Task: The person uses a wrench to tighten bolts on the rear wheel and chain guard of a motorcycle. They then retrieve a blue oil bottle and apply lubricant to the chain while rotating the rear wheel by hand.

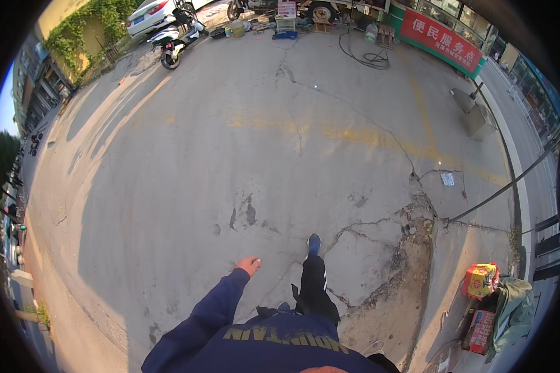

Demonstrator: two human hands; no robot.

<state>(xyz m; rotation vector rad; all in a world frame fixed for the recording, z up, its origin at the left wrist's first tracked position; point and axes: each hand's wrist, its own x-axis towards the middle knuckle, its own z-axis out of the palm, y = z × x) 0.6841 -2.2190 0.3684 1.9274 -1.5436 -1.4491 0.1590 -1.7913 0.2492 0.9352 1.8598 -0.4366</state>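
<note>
My left hand (249, 266) hangs loosely curled above the grey cracked concrete pavement (186, 155), left of my dark blue shoe (314, 244). I see nothing in it, but cannot tell whether the fingers hide something small. What may be my right hand (323, 370) barely shows; its grip I cannot tell. The crumbled brown strip (395, 292) on my right could trip me, its edges being uneven.

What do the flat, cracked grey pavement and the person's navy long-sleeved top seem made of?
The pavement looks like matte, worn concrete: pale and jaggedly cracked; asphalt is possible. The top seems soft, matte fabric, draping loosely; fibre unclear.
</note>
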